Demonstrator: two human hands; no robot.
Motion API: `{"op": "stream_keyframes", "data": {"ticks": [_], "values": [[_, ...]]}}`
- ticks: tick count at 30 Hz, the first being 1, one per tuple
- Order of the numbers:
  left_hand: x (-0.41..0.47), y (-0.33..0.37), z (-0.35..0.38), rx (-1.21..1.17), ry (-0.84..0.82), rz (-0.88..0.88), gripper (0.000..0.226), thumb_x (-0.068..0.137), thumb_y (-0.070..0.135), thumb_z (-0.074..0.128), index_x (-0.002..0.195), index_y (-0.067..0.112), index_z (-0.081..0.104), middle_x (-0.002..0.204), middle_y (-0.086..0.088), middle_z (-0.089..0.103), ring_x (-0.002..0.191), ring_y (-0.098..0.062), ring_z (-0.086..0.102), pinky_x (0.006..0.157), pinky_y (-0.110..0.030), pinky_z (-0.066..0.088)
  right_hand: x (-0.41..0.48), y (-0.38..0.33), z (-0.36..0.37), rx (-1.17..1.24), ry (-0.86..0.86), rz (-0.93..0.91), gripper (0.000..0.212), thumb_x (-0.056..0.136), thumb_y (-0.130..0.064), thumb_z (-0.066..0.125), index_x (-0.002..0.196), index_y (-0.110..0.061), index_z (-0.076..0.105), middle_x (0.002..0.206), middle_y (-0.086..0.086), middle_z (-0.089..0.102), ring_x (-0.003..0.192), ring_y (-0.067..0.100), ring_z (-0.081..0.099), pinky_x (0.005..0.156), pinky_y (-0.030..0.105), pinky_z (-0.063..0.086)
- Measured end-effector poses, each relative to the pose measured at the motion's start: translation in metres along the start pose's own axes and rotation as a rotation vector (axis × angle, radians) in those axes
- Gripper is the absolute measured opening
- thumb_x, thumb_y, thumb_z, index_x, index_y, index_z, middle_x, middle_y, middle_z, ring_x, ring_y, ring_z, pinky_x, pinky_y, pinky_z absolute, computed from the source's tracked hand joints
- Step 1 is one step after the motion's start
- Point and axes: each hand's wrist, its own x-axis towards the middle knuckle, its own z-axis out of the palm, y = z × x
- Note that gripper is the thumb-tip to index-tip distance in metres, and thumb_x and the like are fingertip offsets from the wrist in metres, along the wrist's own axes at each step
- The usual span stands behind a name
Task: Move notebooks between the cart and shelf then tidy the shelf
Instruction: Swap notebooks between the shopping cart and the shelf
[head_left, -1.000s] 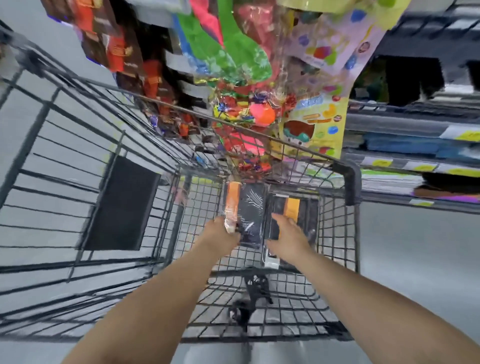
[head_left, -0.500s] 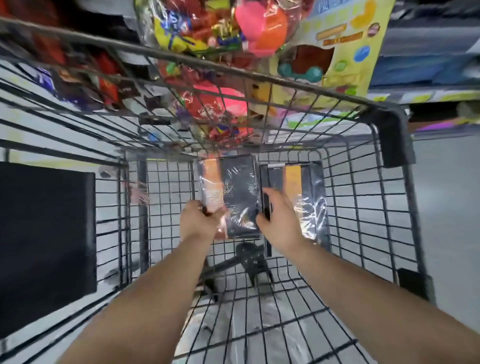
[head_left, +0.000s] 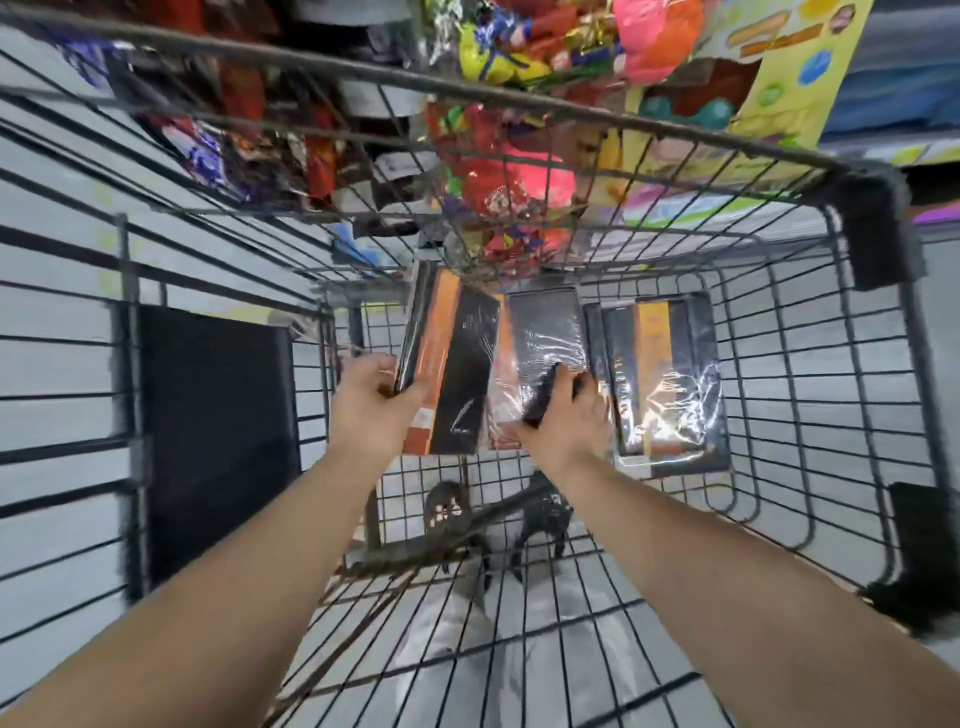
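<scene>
Both my arms reach down into a black wire cart (head_left: 810, 395). My left hand (head_left: 371, 400) grips a stack of black-and-orange notebooks (head_left: 447, 364), tilted up off the cart floor. My right hand (head_left: 563, 415) is curled over the near edge of a plastic-wrapped black notebook (head_left: 545, 332) lying in the middle. A third wrapped notebook (head_left: 665, 384), black with a yellow-orange stripe, lies flat at the right of the cart floor, untouched.
Bright packaged toys and party goods (head_left: 519, 171) hang just beyond the cart's far wall. A black panel (head_left: 213, 431) sits on the cart's left side. Blue shelf stock (head_left: 904, 78) shows at the upper right. Cart wheels (head_left: 540, 519) show below the mesh.
The view has dropped deeper into the cart. My left hand has lifted its notebooks off the cart floor and tilted them. My right hand shifted onto the middle notebook, uncovering the right one.
</scene>
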Motion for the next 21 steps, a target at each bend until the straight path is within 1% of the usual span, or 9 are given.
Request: {"op": "stream_keyframes", "data": {"ticks": [2,4,8,11,15,16,18,19,21], "values": [[-0.004,0.004,-0.014,0.029,0.041,0.050,0.023,0.078,0.027,0.075,0.085,0.024,0.052,0.074,0.006,0.058,0.068,-0.015,0.054,0.060,-0.024,0.040,-0.005,-0.011,0.014,-0.041,-0.023,0.041,0.098,0.082,-0.055,0.061,0.151,-0.019,0.001,0.159,0.019,-0.002,0.145,0.037,0.010,0.113,0.046,0.024],[-0.006,0.005,-0.022,0.014,0.052,0.064,0.025,0.078,0.026,0.074,0.080,0.029,0.050,0.074,0.007,0.059,0.066,-0.012,0.055,0.058,-0.022,0.040,-0.008,-0.018,0.025,-0.050,-0.004,0.031,0.095,0.084,-0.057,0.058,0.151,-0.022,0.000,0.159,0.018,-0.006,0.146,0.036,0.006,0.114,0.047,0.021],[-0.006,-0.002,-0.031,-0.006,0.095,0.048,0.027,0.076,0.033,0.074,0.094,0.021,0.059,0.083,-0.002,0.066,0.068,-0.018,0.060,0.062,-0.027,0.047,-0.009,-0.014,0.033,-0.072,0.007,-0.049,0.088,0.082,-0.060,0.057,0.150,-0.033,0.007,0.161,0.007,-0.007,0.147,0.034,0.003,0.113,0.053,0.019],[-0.004,-0.012,-0.035,-0.009,0.130,0.018,0.027,0.076,0.033,0.074,0.094,0.020,0.059,0.079,0.003,0.064,0.068,-0.015,0.059,0.059,-0.024,0.043,-0.009,-0.014,0.032,0.023,0.025,0.037,0.106,0.070,-0.063,0.068,0.149,-0.034,0.002,0.158,0.014,0.005,0.140,0.039,0.020,0.109,0.053,0.026],[-0.005,-0.022,-0.043,-0.015,0.135,-0.012,0.037,0.073,0.034,0.075,0.103,0.017,0.060,0.090,-0.004,0.069,0.077,-0.021,0.065,0.067,-0.030,0.049,-0.013,-0.018,0.027,0.071,0.142,0.120,0.121,0.061,-0.059,0.078,0.149,-0.032,-0.001,0.137,0.021,0.040,0.123,0.037,0.042,0.101,0.045,0.037],[-0.008,-0.022,-0.045,-0.023,0.136,-0.019,0.035,0.074,0.033,0.076,0.101,0.019,0.060,0.090,-0.003,0.069,0.079,-0.021,0.066,0.070,-0.033,0.052,-0.014,-0.016,0.026,0.157,0.146,0.120,0.114,0.066,-0.052,0.079,0.149,-0.029,0.003,0.128,0.019,0.051,0.118,0.036,0.049,0.098,0.044,0.042],[-0.017,-0.017,-0.051,-0.040,0.122,-0.024,0.033,0.075,0.032,0.076,0.100,0.020,0.059,0.089,-0.001,0.067,0.083,-0.022,0.067,0.077,-0.039,0.056,-0.019,-0.013,0.019,0.424,0.080,0.145,0.082,0.075,-0.036,0.077,0.140,-0.020,0.031,0.113,0.011,0.064,0.107,0.033,0.060,0.088,0.041,0.051],[-0.023,-0.015,-0.053,-0.045,0.107,-0.023,0.033,0.076,0.033,0.076,0.100,0.019,0.058,0.090,-0.001,0.066,0.086,-0.023,0.066,0.081,-0.041,0.055,-0.023,-0.010,0.015,0.499,0.031,0.150,0.062,0.076,-0.033,0.075,0.127,-0.015,0.045,0.109,0.009,0.066,0.102,0.031,0.063,0.084,0.039,0.053],[-0.039,-0.010,-0.059,-0.067,0.088,-0.018,0.036,0.080,0.035,0.073,0.105,0.015,0.057,0.099,-0.005,0.067,0.096,-0.026,0.065,0.089,-0.044,0.052,-0.037,-0.005,0.000,0.534,-0.043,0.107,0.039,0.076,-0.032,0.075,0.106,-0.013,0.057,0.101,0.008,0.069,0.094,0.027,0.065,0.078,0.035,0.053]]}}
